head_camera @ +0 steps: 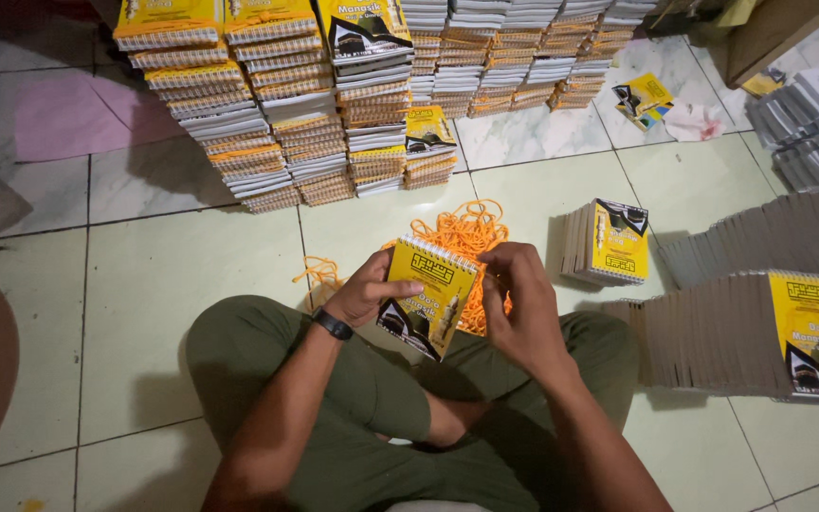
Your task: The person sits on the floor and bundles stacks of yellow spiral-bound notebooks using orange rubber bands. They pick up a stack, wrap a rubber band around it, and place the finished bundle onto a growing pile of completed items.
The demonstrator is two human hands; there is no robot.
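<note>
left hand [364,292] is clasping the yellow spiral booklet [428,296] over the lap | right hand [521,301] is pinching its top edge beside the orange cords [466,237] | done – tall stacks [277,114] seem finished | left – rows of booklets [741,327] are waiting, it seems

The spiral booklet [428,296] is yellow with black print. Just behind it lies a bright orange cord tangle [466,237]. Beneath the booklet, olive-green trousers [372,398]; around it, pale green floor tiles [172,284].
</note>
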